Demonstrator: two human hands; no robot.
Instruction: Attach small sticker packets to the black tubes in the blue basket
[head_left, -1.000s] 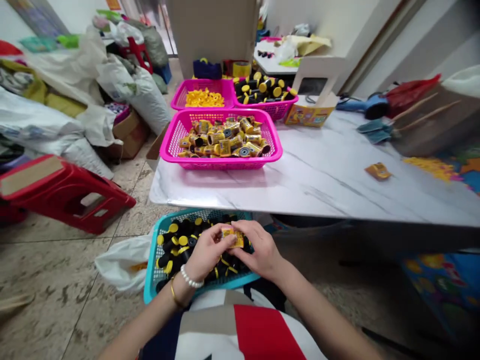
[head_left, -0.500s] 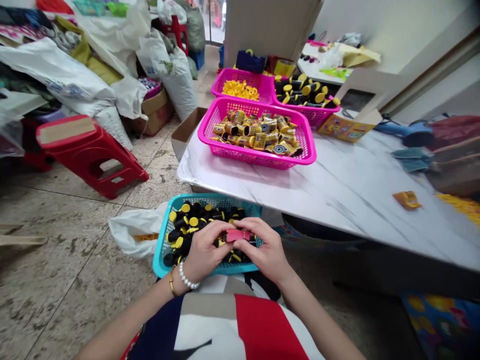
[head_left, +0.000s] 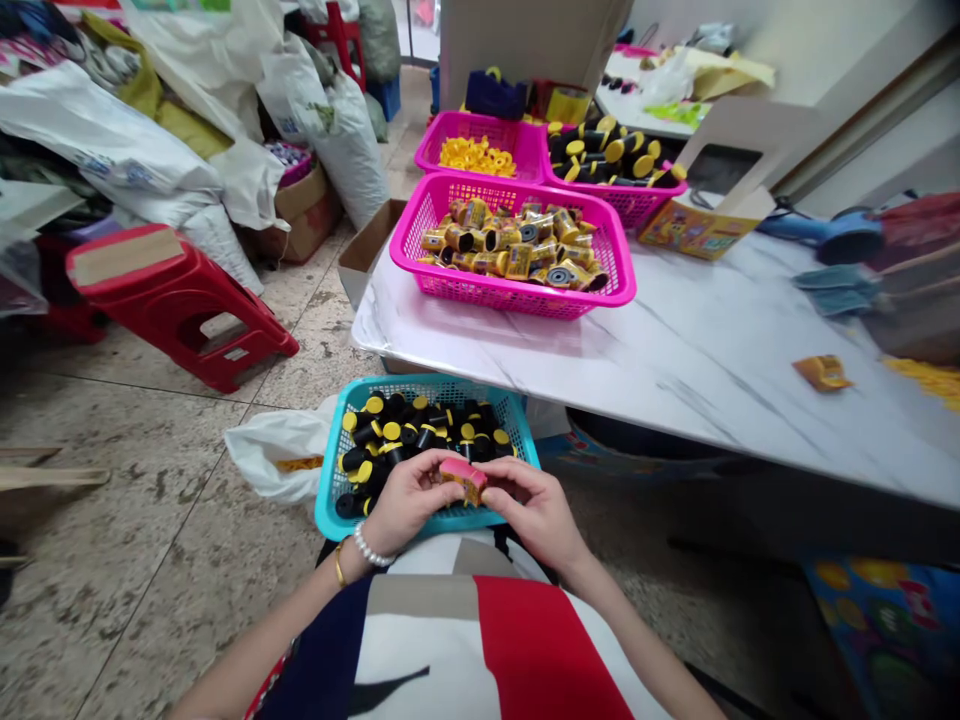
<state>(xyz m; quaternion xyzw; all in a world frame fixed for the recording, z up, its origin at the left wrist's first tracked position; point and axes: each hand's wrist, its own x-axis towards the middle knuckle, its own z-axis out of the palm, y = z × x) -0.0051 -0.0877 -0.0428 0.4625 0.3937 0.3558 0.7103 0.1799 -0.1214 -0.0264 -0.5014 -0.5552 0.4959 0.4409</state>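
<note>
My left hand (head_left: 415, 500) and my right hand (head_left: 531, 505) meet above the near side of a blue basket (head_left: 326, 495). Between their fingertips they pinch a small piece (head_left: 463, 478), pink on top with a yellow-brown printed side. The left fingers close on its left end, the right fingers on its right end. Below, the blue basket holds several black cylinders with yellow caps (head_left: 391, 431). On the table a pink basket (head_left: 506, 298) carries several yellow-brown printed sleeves (head_left: 517, 262).
Behind stand pink baskets with yellow rings (head_left: 478, 157) and black cylinders (head_left: 615, 150). A marbled table (head_left: 675, 340) bears an open box (head_left: 694, 225) and one yellow-brown wrapper (head_left: 823, 373). A red stool (head_left: 180, 300) and a white bag (head_left: 274, 445) lie left.
The small piece has turned, so its printed side now shows below the pink. Both hands sit slightly lower against the blue basket, and more of its contents show. The camera view has shifted a little.
</note>
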